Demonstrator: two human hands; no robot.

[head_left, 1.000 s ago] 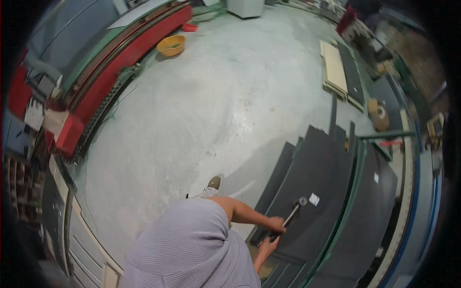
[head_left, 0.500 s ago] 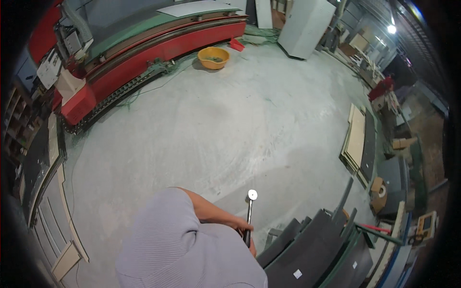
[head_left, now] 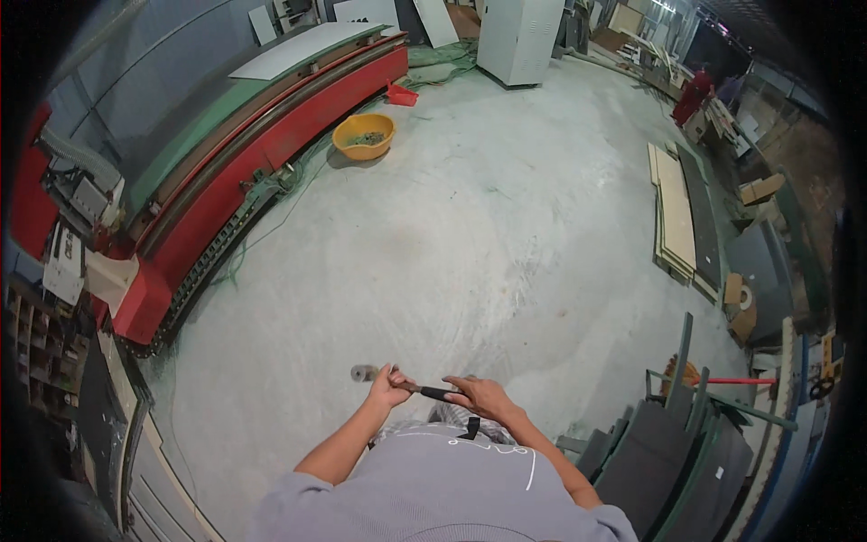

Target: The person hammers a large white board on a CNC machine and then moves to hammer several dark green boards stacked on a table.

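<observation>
A mallet (head_left: 437, 394) with a grey cylinder-shaped head and a black grip lies sideways in front of my body, its head toward the left. My left hand (head_left: 389, 387) is closed round the shaft just beside the head. At the other end, my right hand (head_left: 484, 398) has its fingers on the black grip, thumb side toward the left hand. Part of the shaft is hidden by the left fingers. Below the hands is the grey concrete floor (head_left: 406, 262).
A long red machine (head_left: 280, 144) with a green bed runs along the left. Beyond the hands stand a yellow basin (head_left: 365, 137), a red dustpan (head_left: 402, 95) and a grey cabinet (head_left: 517, 41). Stacked boards (head_left: 673, 212) lie at right; dark panels (head_left: 641, 452) lean nearby.
The mallet has swung from pointing away to lying sideways, head left. Both hands are now plainly visible on it. The view has turned, and the surroundings have shifted in it.
</observation>
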